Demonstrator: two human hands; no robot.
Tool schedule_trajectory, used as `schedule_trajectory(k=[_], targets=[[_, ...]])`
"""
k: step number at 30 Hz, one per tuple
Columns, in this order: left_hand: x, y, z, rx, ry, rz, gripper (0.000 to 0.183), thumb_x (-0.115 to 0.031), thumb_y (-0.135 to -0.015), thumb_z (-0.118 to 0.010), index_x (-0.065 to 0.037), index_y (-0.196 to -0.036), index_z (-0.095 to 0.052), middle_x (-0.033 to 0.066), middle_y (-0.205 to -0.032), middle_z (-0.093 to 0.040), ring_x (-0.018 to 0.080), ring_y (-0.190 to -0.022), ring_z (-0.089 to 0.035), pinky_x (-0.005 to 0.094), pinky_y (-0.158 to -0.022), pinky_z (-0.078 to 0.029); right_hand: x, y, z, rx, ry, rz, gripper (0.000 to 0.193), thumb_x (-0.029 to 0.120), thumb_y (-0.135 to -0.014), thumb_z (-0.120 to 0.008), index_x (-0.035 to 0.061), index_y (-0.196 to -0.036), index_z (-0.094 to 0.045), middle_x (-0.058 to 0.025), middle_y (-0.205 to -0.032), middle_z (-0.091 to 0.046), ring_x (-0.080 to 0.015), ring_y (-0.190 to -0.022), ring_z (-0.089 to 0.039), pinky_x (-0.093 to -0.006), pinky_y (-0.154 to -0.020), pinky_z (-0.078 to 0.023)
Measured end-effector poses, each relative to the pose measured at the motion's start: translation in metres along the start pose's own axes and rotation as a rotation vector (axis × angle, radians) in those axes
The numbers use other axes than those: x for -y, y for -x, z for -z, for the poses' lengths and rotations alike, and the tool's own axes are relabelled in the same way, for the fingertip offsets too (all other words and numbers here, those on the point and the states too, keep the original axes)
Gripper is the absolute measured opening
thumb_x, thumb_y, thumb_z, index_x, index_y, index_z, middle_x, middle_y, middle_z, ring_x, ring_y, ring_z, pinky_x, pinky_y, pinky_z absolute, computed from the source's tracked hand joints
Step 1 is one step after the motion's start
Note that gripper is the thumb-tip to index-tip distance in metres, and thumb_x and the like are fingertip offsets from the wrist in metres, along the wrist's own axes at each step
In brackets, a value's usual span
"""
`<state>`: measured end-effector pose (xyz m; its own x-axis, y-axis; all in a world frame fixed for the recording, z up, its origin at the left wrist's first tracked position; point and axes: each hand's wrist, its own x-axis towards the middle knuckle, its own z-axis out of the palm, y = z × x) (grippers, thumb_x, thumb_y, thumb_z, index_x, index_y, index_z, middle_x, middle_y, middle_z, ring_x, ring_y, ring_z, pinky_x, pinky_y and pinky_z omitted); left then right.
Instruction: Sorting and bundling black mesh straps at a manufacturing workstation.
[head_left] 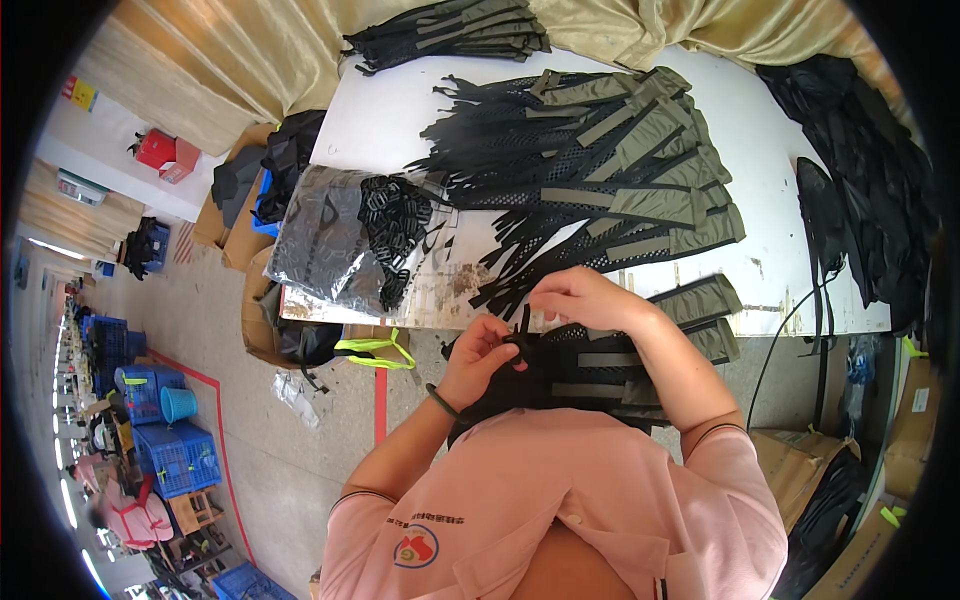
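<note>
My left hand (478, 365) is closed in a pinch at the table's front edge, holding a small black strap end (524, 322). A dark fitting that looks like a plastic buckle is partly hidden by its fingers. Just to the right, my right hand (588, 300) has its fingers curled together at the upper tip of the same strap. Below both hands, across my lap, lies a black mesh and olive fabric panel (600, 366) with straps. More such panels (665, 205) are fanned in a pile on the white table (385, 110) beyond my hands.
Loose black buckles (395, 235) spill from a clear plastic bag (322, 235) at the table's left. Another panel stack (450, 32) lies at the back. Black fabric pieces (850, 190) hang over the right side. Cardboard boxes (800, 470) stand lower right; blue crates (178, 458) and a person (135, 510) are far left.
</note>
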<state>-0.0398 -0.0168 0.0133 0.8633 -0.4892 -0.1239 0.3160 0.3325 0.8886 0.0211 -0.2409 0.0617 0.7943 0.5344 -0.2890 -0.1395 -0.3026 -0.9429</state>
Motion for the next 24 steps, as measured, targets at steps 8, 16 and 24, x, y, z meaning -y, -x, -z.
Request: schedule_trajectory(k=[8, 16, 24], targets=[[-0.003, -0.004, -0.005, 0.041, -0.209, -0.107, 0.022, 0.003, -0.084, -0.061, -0.005, -0.098, -0.046, 0.0022, -0.086, -0.053, 0.0121, -0.077, -0.059, 0.0246, -0.07, -0.05, -0.006, -0.017, -0.018, 0.092, -0.065, 0.03, 0.018, 0.018, -0.087, -0.061, 0.0008, -0.085, -0.063, -0.0009, -0.072, -0.061, -0.0071, -0.066, -0.055, -0.0242, -0.062, -0.046], [0.002, 0.033, 0.025, -0.156, -0.279, 0.451, 0.022, -0.011, -0.084, -0.066, -0.007, -0.096, -0.048, 0.0036, -0.085, -0.054, 0.0145, -0.068, -0.059, 0.0271, -0.06, -0.05, -0.046, -0.059, 0.072, -0.873, 1.014, 0.231, 0.038, 0.011, -0.074, -0.067, 0.0056, -0.11, -0.058, -0.0106, -0.117, -0.054, -0.03, -0.116, -0.045, -0.0433, -0.096, -0.036], [-0.027, -0.002, 0.026, -0.196, -0.226, 0.217, 0.028, -0.024, -0.092, -0.057, -0.005, -0.112, -0.056, 0.007, -0.1, -0.06, 0.0143, -0.069, -0.058, 0.0272, -0.066, -0.048, -0.031, -0.046, 0.08, -0.672, 1.072, 0.183, 0.022, 0.01, -0.072, -0.068, 0.0046, -0.09, -0.056, -0.0126, -0.099, -0.06, -0.0334, -0.103, -0.053, -0.0459, -0.092, -0.038]])
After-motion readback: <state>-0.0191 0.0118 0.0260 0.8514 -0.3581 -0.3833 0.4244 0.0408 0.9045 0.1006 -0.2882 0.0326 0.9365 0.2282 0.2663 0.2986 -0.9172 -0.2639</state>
